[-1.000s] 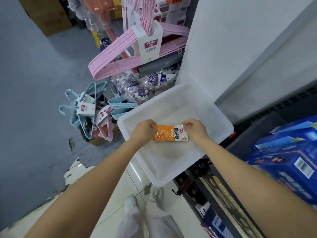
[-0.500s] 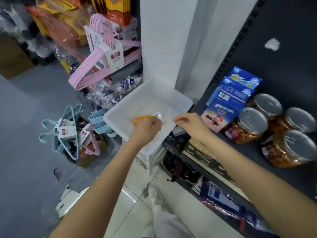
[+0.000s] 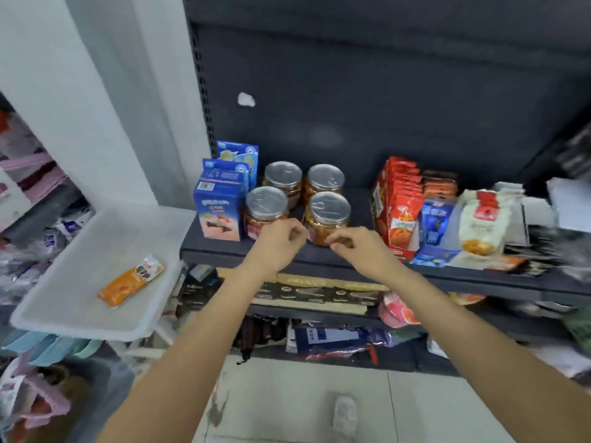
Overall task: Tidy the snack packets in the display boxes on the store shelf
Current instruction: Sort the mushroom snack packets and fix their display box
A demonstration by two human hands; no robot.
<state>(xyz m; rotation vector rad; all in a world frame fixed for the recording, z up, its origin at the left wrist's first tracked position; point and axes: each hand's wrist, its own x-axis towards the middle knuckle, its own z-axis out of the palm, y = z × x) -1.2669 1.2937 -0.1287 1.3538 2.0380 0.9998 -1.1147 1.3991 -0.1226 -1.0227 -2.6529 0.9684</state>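
An orange snack packet (image 3: pixel 130 280) lies flat in a white plastic tray (image 3: pixel 64 311) at the left. My left hand (image 3: pixel 279 241) and my right hand (image 3: pixel 355 247) hover side by side in front of the dark shelf (image 3: pixel 319 260), fingers loosely curled and holding nothing, just before several clear jars (image 3: pixel 326 215) with silver lids. To the right stands a red display box (image 3: pixel 398 206) with red packets upright in it, then blue packets (image 3: pixel 433 225) and a white snack bag (image 3: pixel 483 222).
Blue cartons (image 3: pixel 220 203) stand left of the jars. Lower shelves hold dark boxes (image 3: pixel 316 292) and wrapped goods. Pink and blue hangers (image 3: pixel 32 362) pile on the floor below the tray. A white pillar (image 3: pixel 96 91) rises at the left.
Both hands let go of the orange packet, which now lies in the tray. My view swung right to the shelf, and both hands moved over to the jars.
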